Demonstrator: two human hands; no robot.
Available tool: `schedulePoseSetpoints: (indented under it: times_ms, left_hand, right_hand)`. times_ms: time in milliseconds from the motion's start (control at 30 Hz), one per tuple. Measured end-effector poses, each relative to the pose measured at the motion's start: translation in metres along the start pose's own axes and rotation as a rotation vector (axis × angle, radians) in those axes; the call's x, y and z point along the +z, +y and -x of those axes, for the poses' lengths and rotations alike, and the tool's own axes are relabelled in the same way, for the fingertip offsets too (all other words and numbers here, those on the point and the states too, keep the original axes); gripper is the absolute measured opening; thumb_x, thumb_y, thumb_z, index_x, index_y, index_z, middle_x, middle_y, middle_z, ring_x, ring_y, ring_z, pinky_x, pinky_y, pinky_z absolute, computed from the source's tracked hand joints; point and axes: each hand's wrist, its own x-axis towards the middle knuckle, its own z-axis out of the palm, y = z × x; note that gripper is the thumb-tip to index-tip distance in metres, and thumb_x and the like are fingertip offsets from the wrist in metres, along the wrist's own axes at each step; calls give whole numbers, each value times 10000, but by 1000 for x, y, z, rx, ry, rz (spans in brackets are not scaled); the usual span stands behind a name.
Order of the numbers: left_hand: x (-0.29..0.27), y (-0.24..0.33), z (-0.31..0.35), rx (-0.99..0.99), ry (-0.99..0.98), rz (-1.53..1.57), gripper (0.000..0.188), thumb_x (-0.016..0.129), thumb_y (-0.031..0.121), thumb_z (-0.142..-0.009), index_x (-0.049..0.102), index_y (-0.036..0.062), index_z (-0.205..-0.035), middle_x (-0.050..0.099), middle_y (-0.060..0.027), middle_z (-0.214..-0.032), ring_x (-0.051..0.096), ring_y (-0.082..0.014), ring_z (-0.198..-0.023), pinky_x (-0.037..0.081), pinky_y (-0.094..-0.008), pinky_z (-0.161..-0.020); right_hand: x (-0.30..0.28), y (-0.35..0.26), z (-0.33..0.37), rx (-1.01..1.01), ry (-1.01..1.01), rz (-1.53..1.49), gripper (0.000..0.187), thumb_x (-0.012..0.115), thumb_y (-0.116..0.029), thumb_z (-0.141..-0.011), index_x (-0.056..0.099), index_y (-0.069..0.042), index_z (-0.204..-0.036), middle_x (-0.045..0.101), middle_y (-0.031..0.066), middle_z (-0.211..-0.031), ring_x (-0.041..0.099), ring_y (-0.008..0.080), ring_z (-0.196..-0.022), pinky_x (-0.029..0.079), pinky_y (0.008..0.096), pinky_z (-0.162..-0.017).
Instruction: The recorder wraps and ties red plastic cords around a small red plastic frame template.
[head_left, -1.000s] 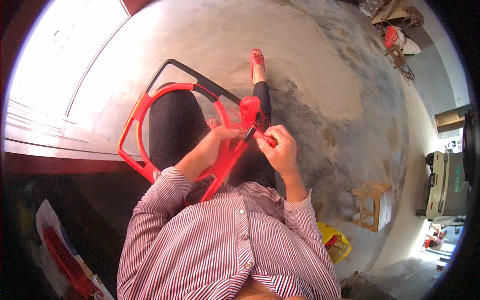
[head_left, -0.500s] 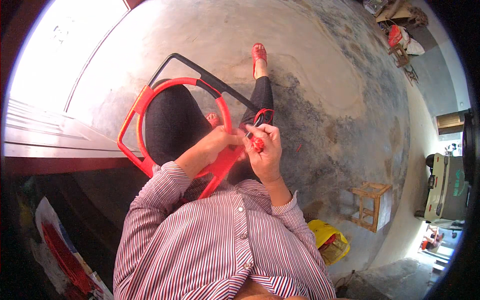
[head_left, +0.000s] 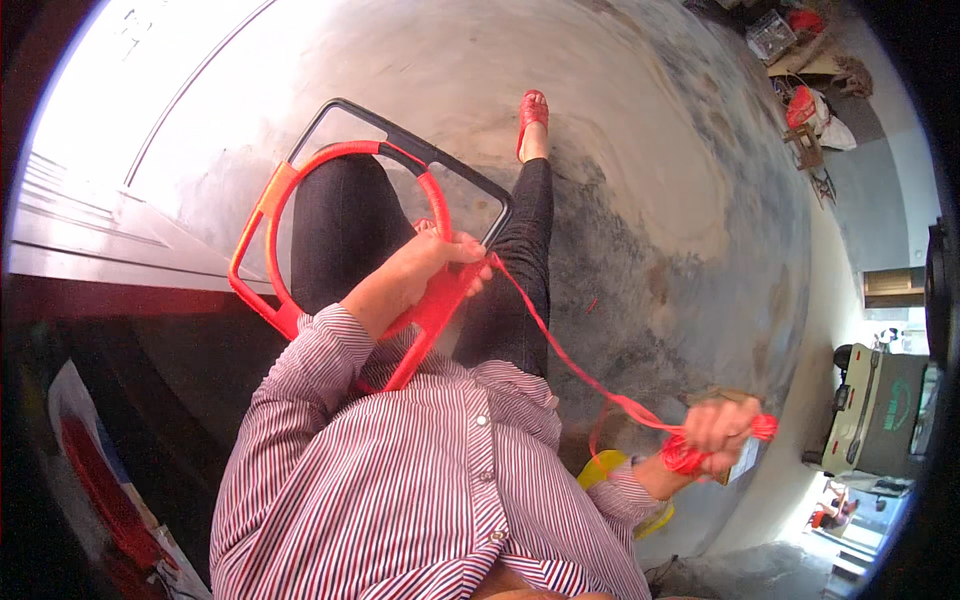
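1. Pinching the right side of a black, round-cornered tubular frame, part-wrapped in red (head_left: 440,312): left grip (head_left: 436,262), thumb on top.
2. Frame is over the black-trousered legs (head_left: 345,220); I see a red-wrapped round ring (head_left: 346,149) set inside it.
3. Person's right grip (head_left: 712,430), motion-blurred, is clenched round a loose bundle of thin red cord (head_left: 683,457), well out to the right.
4. From the frame beside the left grip, a red strand (head_left: 622,402) runs to that bundle, slight sag.
5. From here, yellow bag (head_left: 602,468) partly shows behind the striped right sleeve (head_left: 627,492).
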Motion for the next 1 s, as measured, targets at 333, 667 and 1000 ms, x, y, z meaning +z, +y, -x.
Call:
schedulePoseSetpoints:
  times_ms: [333,667,1000]
  left_hand:
    - [11,-2,10,-61,-45,-23,110,633,62,-847,576,-23,-889,653,-176,-765,640,-244,-595,545,-341,-558]
    - [5,-10,11,31,-89,127,228,598,71,-855,576,-12,-1066,641,-110,-942,646,-201,-797,554,-322,-721]
    - [-6,-24,-2,136,-121,179,167,578,190,-900,585,33,-843,609,-60,-863,587,-142,-750,483,-248,-673]
  right_hand:
    - [-1,195,-38,263,330,802,274,536,-71,-907,531,-30,-1177,481,-31,-787,434,55,-594,381,207,-530]
    - [39,173,-31,354,197,655,106,567,0,-858,488,-62,-892,480,-38,-720,439,28,-623,376,196,-556]
    - [60,178,-11,459,192,573,122,592,-7,-836,496,-56,-893,507,-33,-760,445,36,-641,373,207,-576]
